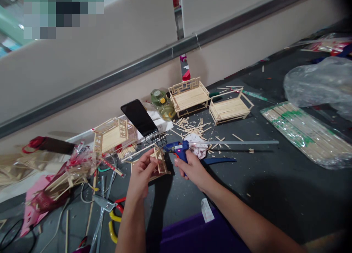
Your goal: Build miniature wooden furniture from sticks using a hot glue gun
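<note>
My right hand [191, 167] is wrapped round the grip of a blue hot glue gun [180, 150], a small red light glowing on its side. A long translucent glue stick [242, 142] sticks out of the gun's back. The nozzle points left, close to the top of a small wooden-stick furniture model [162, 167]; whether it touches I cannot tell. My left hand [143, 168] pinches this model by its slatted end, and part of the model is hidden behind the fingers. A crumpled tissue [197, 145] lies just behind the gun.
Two finished-looking stick benches [189, 97] stand at the back near loose stick offcuts [194, 129]. A phone [139, 117] leans on a wire stand beside a green bottle [162, 104]. Red-and-yellow cutters [111, 209] lie front left; packed sticks [305, 132] lie right.
</note>
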`<action>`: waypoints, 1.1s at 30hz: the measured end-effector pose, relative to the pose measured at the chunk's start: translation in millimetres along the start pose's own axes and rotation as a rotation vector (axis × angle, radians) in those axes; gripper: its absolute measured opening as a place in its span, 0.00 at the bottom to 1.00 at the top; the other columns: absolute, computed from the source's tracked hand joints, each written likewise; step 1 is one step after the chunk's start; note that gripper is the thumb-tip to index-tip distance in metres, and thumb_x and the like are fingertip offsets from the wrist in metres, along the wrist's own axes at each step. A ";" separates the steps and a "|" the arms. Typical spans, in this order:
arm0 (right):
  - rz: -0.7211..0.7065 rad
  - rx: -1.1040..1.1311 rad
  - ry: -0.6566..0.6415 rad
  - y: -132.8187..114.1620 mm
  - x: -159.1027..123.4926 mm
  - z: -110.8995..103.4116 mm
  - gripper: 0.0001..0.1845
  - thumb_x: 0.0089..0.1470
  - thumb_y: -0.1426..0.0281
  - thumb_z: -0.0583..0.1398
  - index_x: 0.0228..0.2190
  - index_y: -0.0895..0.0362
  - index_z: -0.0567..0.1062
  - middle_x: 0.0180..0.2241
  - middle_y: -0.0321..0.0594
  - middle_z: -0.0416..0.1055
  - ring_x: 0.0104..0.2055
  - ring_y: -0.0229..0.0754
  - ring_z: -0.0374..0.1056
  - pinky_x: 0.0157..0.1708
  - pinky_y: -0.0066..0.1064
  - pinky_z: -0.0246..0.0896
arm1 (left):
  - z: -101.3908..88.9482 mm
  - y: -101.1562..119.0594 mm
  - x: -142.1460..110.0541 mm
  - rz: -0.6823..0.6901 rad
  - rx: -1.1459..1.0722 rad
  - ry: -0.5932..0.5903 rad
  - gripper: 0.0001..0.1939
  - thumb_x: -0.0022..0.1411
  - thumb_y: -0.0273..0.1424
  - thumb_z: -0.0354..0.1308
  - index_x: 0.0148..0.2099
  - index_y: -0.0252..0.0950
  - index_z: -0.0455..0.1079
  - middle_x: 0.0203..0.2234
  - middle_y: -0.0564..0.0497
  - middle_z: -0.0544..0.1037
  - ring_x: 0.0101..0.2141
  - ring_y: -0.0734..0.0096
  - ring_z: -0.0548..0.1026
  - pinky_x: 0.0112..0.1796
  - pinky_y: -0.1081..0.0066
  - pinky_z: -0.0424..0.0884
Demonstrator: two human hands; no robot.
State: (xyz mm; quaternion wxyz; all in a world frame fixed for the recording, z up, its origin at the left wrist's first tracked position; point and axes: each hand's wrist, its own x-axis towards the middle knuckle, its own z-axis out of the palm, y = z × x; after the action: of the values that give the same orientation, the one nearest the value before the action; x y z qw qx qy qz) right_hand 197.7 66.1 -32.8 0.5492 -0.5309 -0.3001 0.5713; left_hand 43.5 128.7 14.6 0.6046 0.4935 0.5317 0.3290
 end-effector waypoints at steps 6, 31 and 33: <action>0.013 -0.013 -0.002 1.5 0.5 -0.7 0.11 0.53 0.62 0.56 0.31 0.55 0.61 0.25 0.30 0.65 0.16 0.28 0.56 0.12 0.20 0.49 | 0.8 0.7 0.0 0.000 -0.005 0.003 0.29 0.48 0.36 0.67 0.53 0.34 0.68 0.27 0.55 0.71 0.23 0.75 0.71 0.25 0.71 0.73; 0.005 -0.031 0.000 -0.7 -0.1 -2.1 0.10 0.53 0.62 0.56 0.31 0.55 0.61 0.23 0.28 0.64 0.16 0.29 0.57 0.13 0.20 0.50 | 2.2 1.3 -0.8 0.010 0.003 -0.008 0.27 0.50 0.34 0.66 0.53 0.35 0.67 0.26 0.56 0.70 0.22 0.76 0.70 0.25 0.74 0.72; 0.014 -0.024 0.001 -1.6 -0.3 -2.0 0.10 0.53 0.62 0.56 0.31 0.54 0.61 0.23 0.27 0.63 0.15 0.29 0.56 0.13 0.20 0.50 | 2.2 1.2 -1.2 0.014 0.001 -0.003 0.27 0.50 0.34 0.67 0.53 0.35 0.68 0.26 0.56 0.71 0.22 0.76 0.70 0.25 0.74 0.71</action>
State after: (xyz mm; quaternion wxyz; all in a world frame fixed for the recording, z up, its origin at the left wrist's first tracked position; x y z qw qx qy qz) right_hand 200.0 65.7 -31.7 0.5388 -0.5401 -0.3030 0.5711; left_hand 45.5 127.5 16.0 0.6027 0.4982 0.5275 0.3322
